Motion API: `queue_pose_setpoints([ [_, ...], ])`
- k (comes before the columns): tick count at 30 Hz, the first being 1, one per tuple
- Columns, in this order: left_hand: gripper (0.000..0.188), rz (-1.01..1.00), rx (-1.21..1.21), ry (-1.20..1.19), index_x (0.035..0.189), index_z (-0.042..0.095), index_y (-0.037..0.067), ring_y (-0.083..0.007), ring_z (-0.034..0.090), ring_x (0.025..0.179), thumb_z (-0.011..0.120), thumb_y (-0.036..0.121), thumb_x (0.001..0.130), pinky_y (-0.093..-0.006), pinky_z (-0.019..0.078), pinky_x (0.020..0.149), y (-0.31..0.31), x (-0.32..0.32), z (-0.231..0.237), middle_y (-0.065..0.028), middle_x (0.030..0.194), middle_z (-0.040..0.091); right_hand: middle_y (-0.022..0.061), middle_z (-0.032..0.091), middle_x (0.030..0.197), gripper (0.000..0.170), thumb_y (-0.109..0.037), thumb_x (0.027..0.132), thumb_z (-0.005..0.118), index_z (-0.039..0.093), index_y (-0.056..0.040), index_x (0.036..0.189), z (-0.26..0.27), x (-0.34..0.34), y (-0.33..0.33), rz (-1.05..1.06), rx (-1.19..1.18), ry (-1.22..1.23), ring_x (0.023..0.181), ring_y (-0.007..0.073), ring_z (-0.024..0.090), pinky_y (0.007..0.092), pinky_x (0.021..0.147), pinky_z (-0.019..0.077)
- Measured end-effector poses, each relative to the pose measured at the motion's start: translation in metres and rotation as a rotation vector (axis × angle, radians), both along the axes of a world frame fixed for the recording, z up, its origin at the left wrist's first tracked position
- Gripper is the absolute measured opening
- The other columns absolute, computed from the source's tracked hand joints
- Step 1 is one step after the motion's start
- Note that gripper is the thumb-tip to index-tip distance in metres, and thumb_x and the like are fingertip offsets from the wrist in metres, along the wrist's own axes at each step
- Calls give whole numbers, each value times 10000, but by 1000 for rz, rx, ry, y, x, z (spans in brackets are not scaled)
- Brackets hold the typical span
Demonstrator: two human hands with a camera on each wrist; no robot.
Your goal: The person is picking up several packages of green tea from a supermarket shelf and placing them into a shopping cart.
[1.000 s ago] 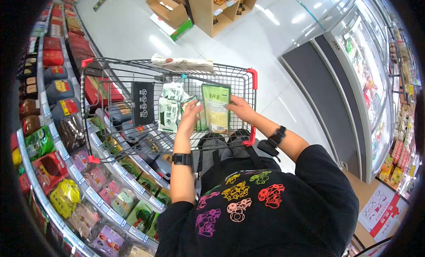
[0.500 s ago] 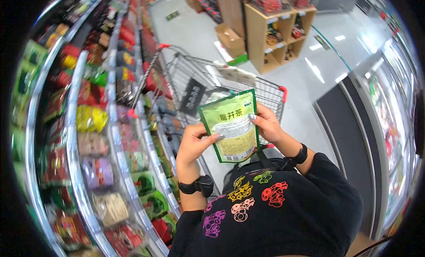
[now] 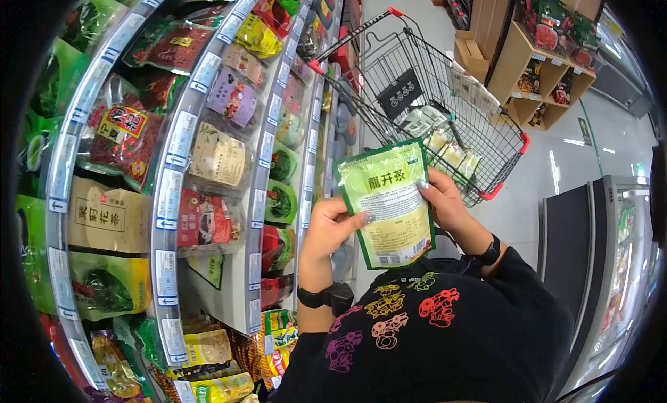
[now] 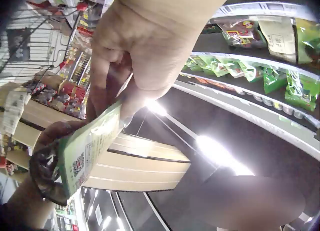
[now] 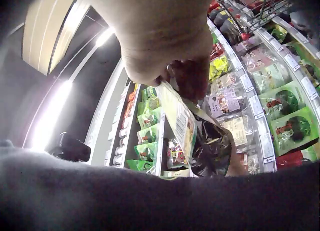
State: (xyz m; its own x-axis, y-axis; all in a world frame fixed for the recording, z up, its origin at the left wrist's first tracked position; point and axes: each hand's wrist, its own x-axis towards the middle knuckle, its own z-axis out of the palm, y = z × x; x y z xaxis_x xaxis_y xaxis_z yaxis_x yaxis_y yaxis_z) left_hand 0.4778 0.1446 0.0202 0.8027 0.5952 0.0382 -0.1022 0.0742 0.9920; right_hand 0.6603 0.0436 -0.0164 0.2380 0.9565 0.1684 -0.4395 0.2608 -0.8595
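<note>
A green-edged tea pouch with large dark characters and fine print is held upright in front of the chest. My left hand pinches its left edge, thumb lying over the printed face. On the opposite edge my right hand grips it, thumb on the front and fingers behind. In the left wrist view the pouch is seen edge-on below the left hand. The right wrist view shows a dark see-through side of the pouch under the right hand.
Beyond the pouch stands a wire shopping cart with several packets inside. Tiered shelves of bagged dried goods run along the left. A wooden display rack is at the back right, a freezer case at the right.
The pouch has come up out of the cart toward the chest, and my left hand has taken hold of its left edge. The view has turned left toward the shelves.
</note>
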Motion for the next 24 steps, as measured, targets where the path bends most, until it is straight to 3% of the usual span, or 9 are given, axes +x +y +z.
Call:
queue_pose_setpoints([
  [3,144,114,113,-31,833,595,-31,-68,516,690,616,27,703,-205,417,592,-6,-2,7,-52,768,591,59,485,1063,406,-283,812,467,454,8,1094,-2,2,-5,103,22,-51,967,126,445,264,827,350],
  [4,123,231,52,-96,814,592,-29,-78,517,687,612,26,706,-210,418,603,-8,3,6,-53,765,585,88,455,1114,629,-431,725,535,385,-6,1163,-9,7,-5,110,-53,-152,989,168,452,308,846,349],
  [7,87,568,-85,-342,784,582,-30,-99,520,701,603,15,713,-226,419,645,-14,23,12,-58,775,570,118,428,1147,823,-493,639,586,264,-29,1238,-9,11,-6,320,-14,190,1018,221,448,351,868,338],
  [9,103,641,107,-270,801,577,-37,-107,519,745,603,-1,707,-236,414,685,-12,34,1,-71,829,566,94,367,1218,946,-491,596,644,152,-54,1275,-1,10,-2,391,83,265,1103,236,385,397,922,287],
  [13,189,500,255,-279,890,546,-49,-134,516,818,585,-43,705,-256,409,740,-18,56,-9,-93,931,545,84,353,1225,805,-311,676,649,163,-74,1273,-2,19,20,117,-60,289,1084,214,404,365,902,335],
  [15,499,341,322,-166,1015,485,-42,-169,480,926,718,104,599,-301,377,811,-13,50,-16,-94,1025,506,90,438,1145,537,-178,758,568,295,-22,1193,14,28,25,22,35,428,1027,179,453,324,865,376],
  [17,721,66,514,-129,1081,435,-45,-189,458,975,784,212,506,-326,355,845,7,30,-34,-97,1072,482,102,486,1088,472,-163,760,552,351,11,1151,5,51,34,87,99,506,967,181,501,314,828,410],
  [20,923,-35,-366,-379,1139,354,-49,-226,487,955,794,325,420,-338,395,809,-2,37,-6,-109,1053,495,115,536,1005,424,-149,733,551,426,37,1093,13,82,28,139,106,296,907,176,534,278,790,425],
  [24,562,10,-71,-255,1035,435,-44,-141,512,643,694,205,604,-241,419,500,-3,40,0,-85,872,534,95,548,980,487,-169,708,611,439,54,1106,20,100,23,14,2,-84,851,131,527,246,771,408],
])
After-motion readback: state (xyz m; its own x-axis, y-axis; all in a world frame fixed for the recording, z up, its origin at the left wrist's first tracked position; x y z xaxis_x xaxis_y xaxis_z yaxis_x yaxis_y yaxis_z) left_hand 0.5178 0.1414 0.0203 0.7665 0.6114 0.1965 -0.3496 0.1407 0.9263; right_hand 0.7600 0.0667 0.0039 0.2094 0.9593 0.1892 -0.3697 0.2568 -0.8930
